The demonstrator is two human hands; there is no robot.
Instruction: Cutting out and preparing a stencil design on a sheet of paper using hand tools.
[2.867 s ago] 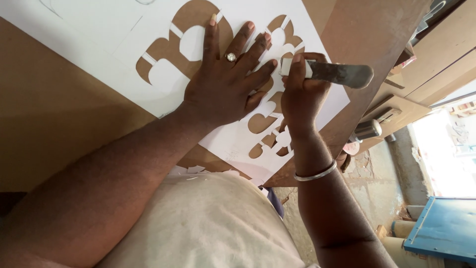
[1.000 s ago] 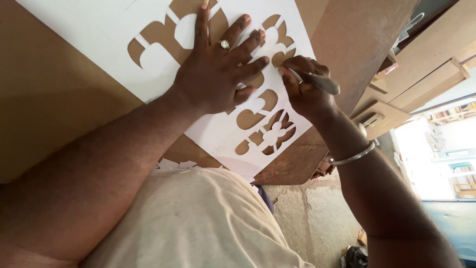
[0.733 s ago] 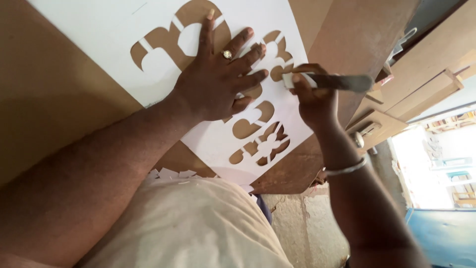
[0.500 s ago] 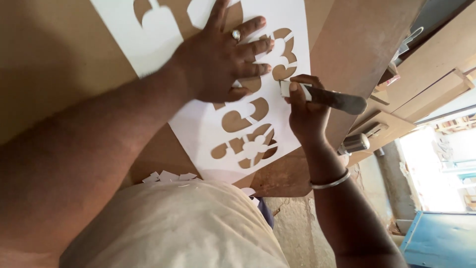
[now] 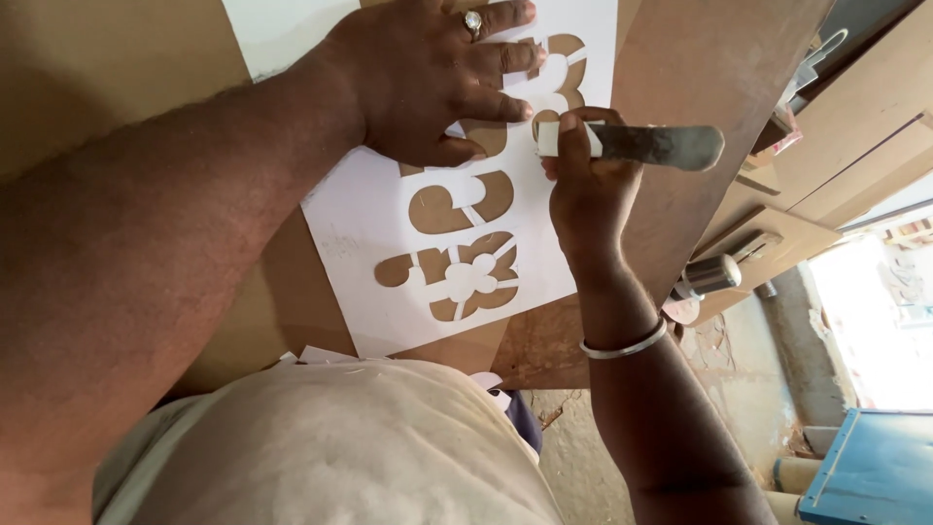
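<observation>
Paper sheet [image 5: 355, 219], white and cut through with curved and petal-shaped holes, lies flat on a brown board [image 5: 117, 87] and fills the upper middle of the frame. Through the holes the brown of the board shows. The left hand [image 5: 428, 78] comes in from the left of the frame and rests flat on the sheet near the top, its fingers spread and stretched out, holding nothing; a ring [image 5: 473, 21] sits on one finger. Just to the right of it, the right hand [image 5: 583, 185] is closed around a knife [image 5: 641, 144], with a pale handle end and a grey, worn blade that points toward the right of the frame. The handle end is at the sheet beside a cut-out, but whether it really touches the paper is hard to tell from this angle. A thin metal bracelet [image 5: 627, 345] circles the right wrist. Below the sheet, at the lower middle, the person's light shirt [image 5: 330, 447] covers the view. At the right, a metal cylinder [image 5: 709, 277] lies near the board's edge, and a blue panel [image 5: 875, 467] shows in the lower right corner.
</observation>
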